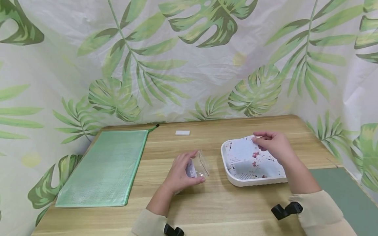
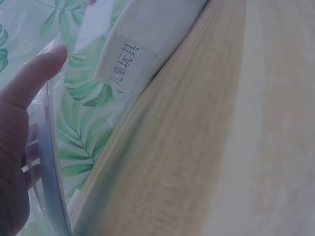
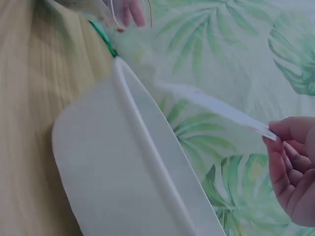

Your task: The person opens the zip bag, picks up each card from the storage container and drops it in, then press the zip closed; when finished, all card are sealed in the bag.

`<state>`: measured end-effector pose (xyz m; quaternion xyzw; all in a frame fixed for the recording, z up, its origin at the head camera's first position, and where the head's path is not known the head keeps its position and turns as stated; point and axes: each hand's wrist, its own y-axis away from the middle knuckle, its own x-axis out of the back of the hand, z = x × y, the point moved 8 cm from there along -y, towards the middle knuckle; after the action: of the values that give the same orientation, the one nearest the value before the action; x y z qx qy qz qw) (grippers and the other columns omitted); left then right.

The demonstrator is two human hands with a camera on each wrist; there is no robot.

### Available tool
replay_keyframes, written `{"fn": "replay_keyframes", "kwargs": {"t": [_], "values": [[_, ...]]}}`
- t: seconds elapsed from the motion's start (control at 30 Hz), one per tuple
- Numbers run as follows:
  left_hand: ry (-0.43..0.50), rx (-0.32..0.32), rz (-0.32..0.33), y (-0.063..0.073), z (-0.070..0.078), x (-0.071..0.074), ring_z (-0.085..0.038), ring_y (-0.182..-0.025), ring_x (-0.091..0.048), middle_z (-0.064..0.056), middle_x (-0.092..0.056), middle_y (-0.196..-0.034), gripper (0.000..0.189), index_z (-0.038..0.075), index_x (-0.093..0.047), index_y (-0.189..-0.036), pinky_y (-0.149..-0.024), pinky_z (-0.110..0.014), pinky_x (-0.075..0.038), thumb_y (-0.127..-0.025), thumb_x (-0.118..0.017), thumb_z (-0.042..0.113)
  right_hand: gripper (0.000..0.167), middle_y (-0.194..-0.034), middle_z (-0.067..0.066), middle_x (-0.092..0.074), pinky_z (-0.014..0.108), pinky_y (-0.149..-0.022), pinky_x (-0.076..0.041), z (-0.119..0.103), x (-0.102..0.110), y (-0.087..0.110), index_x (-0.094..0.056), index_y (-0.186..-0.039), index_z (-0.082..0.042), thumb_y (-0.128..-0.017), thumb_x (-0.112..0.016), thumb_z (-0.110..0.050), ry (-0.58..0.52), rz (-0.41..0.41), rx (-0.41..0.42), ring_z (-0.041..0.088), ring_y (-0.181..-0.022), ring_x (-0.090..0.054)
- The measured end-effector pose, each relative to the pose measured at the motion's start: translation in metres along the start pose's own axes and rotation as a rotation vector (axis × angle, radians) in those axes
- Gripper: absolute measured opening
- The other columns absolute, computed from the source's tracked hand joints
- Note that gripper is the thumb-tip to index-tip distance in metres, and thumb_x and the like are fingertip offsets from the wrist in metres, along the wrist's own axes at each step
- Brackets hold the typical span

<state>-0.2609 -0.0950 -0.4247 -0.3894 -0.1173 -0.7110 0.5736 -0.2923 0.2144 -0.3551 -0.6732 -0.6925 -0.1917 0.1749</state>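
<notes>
My left hand (image 1: pixel 182 172) grips a clear zip bag (image 1: pixel 201 165), with pale flat pieces inside, above the middle of the table. In the left wrist view, the thumb lies over the edge of the bag (image 2: pixel 49 162). My right hand (image 1: pixel 273 146) pinches the corner of a white printed card (image 1: pixel 237 151) between thumb and fingertips. The card is held over a white plastic basket (image 1: pixel 236 182), and the right wrist view has the card (image 3: pixel 216 107) above the rim. More printed paper (image 1: pixel 257 171) with small reddish and dark figures lies in the basket.
A green mesh zip pouch (image 1: pixel 100 168) lies flat on the left of the wooden table (image 1: pixel 195 209). Near the back is a small white block (image 1: pixel 182 132). A dark green mat (image 1: pixel 339 186) covers the right side, and a leaf-patterned sheet (image 1: pixel 206 65) hangs behind.
</notes>
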Motion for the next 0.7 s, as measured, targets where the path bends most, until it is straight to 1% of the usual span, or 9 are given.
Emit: {"fn": "replay_keyframes", "kwargs": {"t": [0.07, 0.13, 0.27, 0.37, 0.47, 0.57, 0.7], "values": [[0.001, 0.001, 0.002, 0.0, 0.0, 0.0, -0.027, -0.127, -0.047, -0.005, -0.058, -0.13, 0.097, 0.021, -0.045, -0.146, -0.107, -0.05, -0.038, -0.062, -0.087, 0.044, 0.048, -0.08, -0.015, -0.069, 0.021, -0.071, -0.053, -0.006, -0.003, 0.005, -0.06, -0.129, 0.002, -0.091, -0.069, -0.026, -0.042, 0.016, 0.014, 0.004, -0.072, -0.062], [0.0, 0.002, 0.002, 0.001, 0.0, 0.0, -0.027, -0.127, -0.047, -0.005, -0.058, -0.13, 0.097, 0.02, -0.045, -0.146, -0.107, -0.05, -0.038, -0.062, -0.087, 0.044, 0.047, -0.079, -0.017, -0.069, 0.019, -0.071, -0.053, -0.009, -0.01, 0.008, -0.06, -0.129, 0.002, -0.091, -0.069, -0.024, -0.081, 0.025, 0.025, 0.003, -0.072, -0.063], [-0.005, 0.003, 0.004, 0.001, 0.0, 0.0, -0.027, -0.127, -0.047, -0.005, -0.058, -0.13, 0.097, 0.021, -0.045, -0.146, -0.107, -0.05, -0.038, -0.062, -0.087, 0.045, 0.042, -0.076, -0.017, -0.067, 0.019, -0.07, -0.055, -0.012, -0.027, 0.011, -0.061, -0.125, 0.004, -0.09, -0.068, -0.018, -0.152, 0.041, 0.027, 0.004, -0.069, -0.063], [-0.007, 0.001, 0.008, 0.001, 0.0, 0.0, -0.027, -0.127, -0.047, -0.004, -0.058, -0.13, 0.097, 0.02, -0.046, -0.146, -0.106, -0.051, -0.039, -0.062, -0.087, 0.045, 0.04, -0.075, -0.015, -0.067, 0.02, -0.069, -0.055, -0.014, -0.041, 0.011, -0.062, -0.123, 0.005, -0.09, -0.069, -0.016, -0.2, 0.036, 0.02, 0.004, -0.068, -0.063], [-0.003, -0.007, 0.013, 0.001, 0.001, 0.0, -0.028, -0.127, -0.048, -0.005, -0.058, -0.13, 0.097, 0.018, -0.046, -0.145, -0.106, -0.052, -0.038, -0.061, -0.087, 0.043, 0.039, -0.075, -0.013, -0.067, 0.02, -0.068, -0.055, -0.015, -0.055, 0.011, -0.062, -0.121, 0.006, -0.089, -0.069, -0.015, -0.234, 0.015, 0.017, 0.004, -0.067, -0.062], [-0.007, -0.016, 0.014, 0.001, 0.001, 0.001, -0.029, -0.126, -0.048, -0.006, -0.058, -0.13, 0.097, 0.017, -0.046, -0.146, -0.107, -0.051, -0.037, -0.062, -0.087, 0.042, 0.038, -0.073, -0.011, -0.067, 0.02, -0.066, -0.055, -0.016, -0.066, 0.012, -0.063, -0.118, 0.008, -0.088, -0.07, -0.013, -0.245, -0.007, 0.023, 0.005, -0.064, -0.061], [-0.014, -0.023, 0.017, 0.0, 0.002, 0.001, -0.028, -0.126, -0.048, -0.005, -0.058, -0.13, 0.097, 0.018, -0.045, -0.146, -0.108, -0.051, -0.036, -0.062, -0.087, 0.041, 0.036, -0.071, -0.009, -0.065, 0.021, -0.065, -0.054, -0.017, -0.074, 0.013, -0.064, -0.116, 0.008, -0.087, -0.071, -0.012, -0.239, -0.024, 0.021, 0.005, -0.062, -0.059]]}}
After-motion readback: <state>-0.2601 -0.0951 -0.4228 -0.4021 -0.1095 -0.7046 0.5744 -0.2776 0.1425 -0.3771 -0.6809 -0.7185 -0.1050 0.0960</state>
